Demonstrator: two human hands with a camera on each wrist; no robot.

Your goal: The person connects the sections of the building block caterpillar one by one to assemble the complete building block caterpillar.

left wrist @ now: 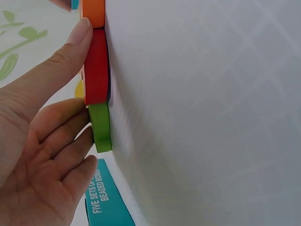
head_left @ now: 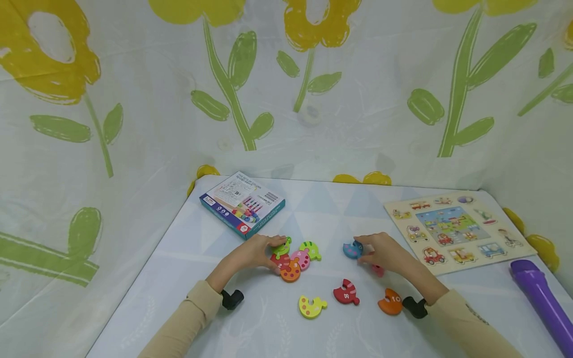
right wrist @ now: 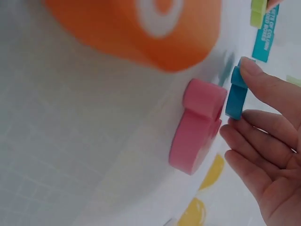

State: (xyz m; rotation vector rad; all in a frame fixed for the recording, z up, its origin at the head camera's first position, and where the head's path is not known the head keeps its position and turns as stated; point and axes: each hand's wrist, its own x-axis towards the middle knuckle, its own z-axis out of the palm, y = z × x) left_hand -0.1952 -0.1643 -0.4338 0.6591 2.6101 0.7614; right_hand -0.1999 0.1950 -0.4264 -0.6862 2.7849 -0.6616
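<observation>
In the head view, my left hand (head_left: 256, 253) is at the left end of a chain of joined, numbered puzzle pieces. The chain has a green face piece (head_left: 282, 248), a red piece (left wrist: 96, 66), an orange piece (head_left: 290, 271), a pink piece (head_left: 302, 258) and a green striped piece (head_left: 310, 249). My left thumb presses the red piece's edge beside the orange one, with fingertips near the red and green join. To the right, my right hand (head_left: 386, 252) pinches a blue puzzle piece (right wrist: 236, 101) between thumb and fingers. A second pink piece (right wrist: 197, 125) lies partly hidden under that hand.
Nearer me lie loose yellow (head_left: 311, 307), red (head_left: 346, 292) and orange (head_left: 391, 302) puzzle pieces. A boxed set (head_left: 243, 203) stands at the back left. On the right are a wooden picture board (head_left: 403, 211) and a purple microphone-like object (head_left: 539, 298). Flower-print cloth (head_left: 358, 124) surrounds the table.
</observation>
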